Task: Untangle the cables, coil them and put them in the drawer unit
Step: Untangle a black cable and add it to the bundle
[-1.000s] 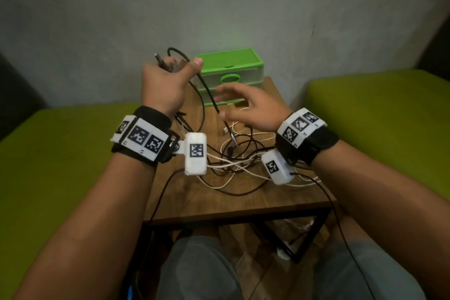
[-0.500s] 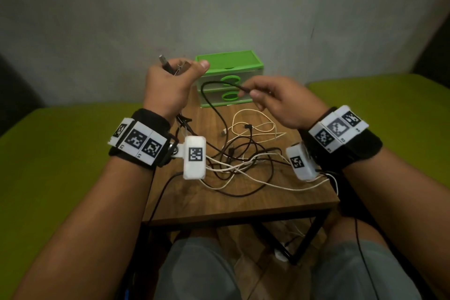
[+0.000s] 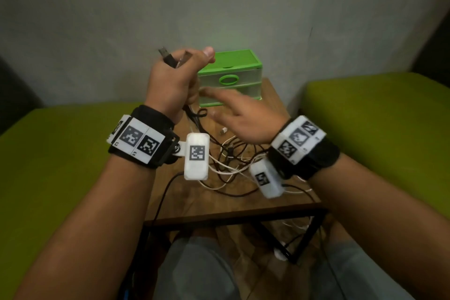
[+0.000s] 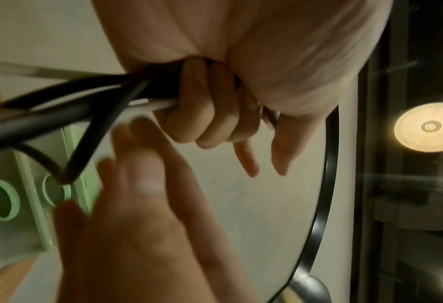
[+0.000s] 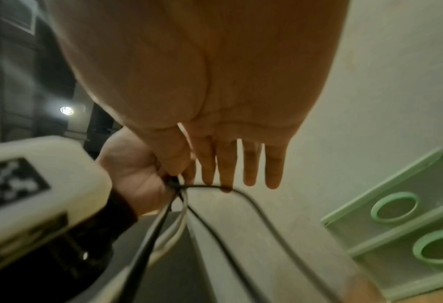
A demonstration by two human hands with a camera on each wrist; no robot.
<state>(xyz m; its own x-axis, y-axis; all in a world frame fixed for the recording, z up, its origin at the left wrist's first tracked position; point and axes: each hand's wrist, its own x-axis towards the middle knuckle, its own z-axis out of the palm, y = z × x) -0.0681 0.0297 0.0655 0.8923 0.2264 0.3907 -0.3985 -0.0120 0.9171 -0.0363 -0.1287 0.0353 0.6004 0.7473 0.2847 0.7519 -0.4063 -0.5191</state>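
Where the left hand (image 3: 174,83) lifts above the table (image 3: 219,204), its fingers (image 4: 202,114) are clamped round a bunch of black and white cable ends; a USB plug (image 3: 167,56) sticks out at 11 o'clock of the fist. How many cables run through the fist cannot be told. Right hand (image 3: 243,117), motion-blurred, is flat with fingers straight and slightly apart, reaching toward 10 o'clock at the strands under the fist; in the right wrist view one black strand (image 5: 215,187) crosses a fingertip, contact or grip unclear.

Tangled cables (image 3: 233,165) lie mid-table, partly hidden by the wrist cameras and the right forearm. Some white loops drop over the table's near right edge, out of sight beneath.

Drawer unit (image 3: 233,78), green, stands at 12 o'clock against the wall, both drawers shut, left side covered by the hands. Bare wood shows along the table's near edge. Green cushions (image 3: 379,114) flank the table at 3 and 9 o'clock.
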